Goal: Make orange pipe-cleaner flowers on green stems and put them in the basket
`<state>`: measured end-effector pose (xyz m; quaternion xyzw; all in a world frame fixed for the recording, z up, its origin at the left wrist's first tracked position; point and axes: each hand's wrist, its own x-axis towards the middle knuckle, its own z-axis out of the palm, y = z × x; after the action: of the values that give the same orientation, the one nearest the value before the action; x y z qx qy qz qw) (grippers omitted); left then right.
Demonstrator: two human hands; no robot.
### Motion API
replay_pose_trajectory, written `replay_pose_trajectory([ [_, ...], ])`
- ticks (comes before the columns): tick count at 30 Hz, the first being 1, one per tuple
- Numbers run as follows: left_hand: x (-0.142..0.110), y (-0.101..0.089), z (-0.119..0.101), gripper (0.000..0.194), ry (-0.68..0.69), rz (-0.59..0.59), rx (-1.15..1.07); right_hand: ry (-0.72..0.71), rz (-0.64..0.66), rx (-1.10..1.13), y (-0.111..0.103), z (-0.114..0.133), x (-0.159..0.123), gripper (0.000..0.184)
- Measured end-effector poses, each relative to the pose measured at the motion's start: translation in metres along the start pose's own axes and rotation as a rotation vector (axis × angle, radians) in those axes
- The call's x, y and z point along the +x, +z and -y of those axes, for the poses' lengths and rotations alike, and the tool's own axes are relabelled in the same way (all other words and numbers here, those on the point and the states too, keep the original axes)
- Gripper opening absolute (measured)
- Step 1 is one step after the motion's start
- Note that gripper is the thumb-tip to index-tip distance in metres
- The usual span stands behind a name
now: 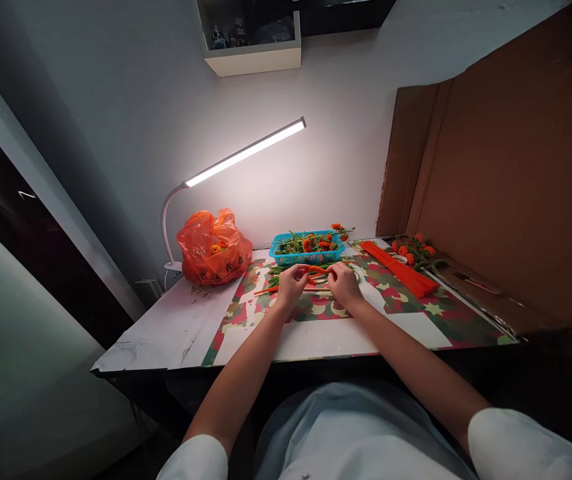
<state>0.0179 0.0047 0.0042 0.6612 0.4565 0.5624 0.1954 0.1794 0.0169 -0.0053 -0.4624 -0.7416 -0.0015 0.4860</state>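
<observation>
Over the middle of the table, my left hand (293,283) and my right hand (344,283) pinch the two ends of a short orange fuzzy piece (318,269), which looks like a coiled pipe cleaner. Both hands are closed at the fingertips. Just below them a thin stick (319,290) lies crosswise, its left end orange. Green stems (275,275) lie behind and beside my left hand. Beyond the hands stands a blue plastic basket (292,258) holding orange flowers with green stems. What lies directly under my fingers is partly hidden.
A bundle of orange pipe cleaners (406,272) lies to the right, near several orange pompom flowers (410,253). An orange plastic bag (216,257) sits at the left beside a lit clamp lamp (246,155). Cardboard (496,173) walls the right side; a shelf (253,60) hangs above.
</observation>
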Motion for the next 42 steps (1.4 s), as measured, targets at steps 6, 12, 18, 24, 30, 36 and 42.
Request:
replay_pose_trajectory([
  [6,0.0,-0.001,0.003,0.016,0.093,0.023,0.089,-0.021,0.045,-0.058,-0.001,0.0,0.0,0.021],
  [12,0.002,0.0,0.009,0.019,0.171,0.048,0.252,-0.013,0.047,-0.069,0.0,0.002,-0.001,0.019],
  [18,0.002,-0.001,0.009,0.019,0.183,0.086,0.296,0.01,0.043,0.001,0.001,0.0,0.0,0.019],
  [24,0.003,-0.002,0.011,0.018,0.176,0.15,0.222,0.036,0.061,0.077,0.001,-0.005,0.001,0.02],
  [30,0.003,-0.002,0.012,0.015,0.118,0.164,0.101,0.135,0.069,0.155,-0.005,0.001,0.002,0.014],
  [36,0.003,-0.003,0.008,0.02,-0.016,0.179,-0.112,0.241,0.056,0.263,-0.01,0.008,0.001,0.009],
  [42,0.007,-0.002,0.01,0.038,-0.117,0.087,-0.288,0.346,0.023,0.364,-0.008,0.006,0.001,0.009],
])
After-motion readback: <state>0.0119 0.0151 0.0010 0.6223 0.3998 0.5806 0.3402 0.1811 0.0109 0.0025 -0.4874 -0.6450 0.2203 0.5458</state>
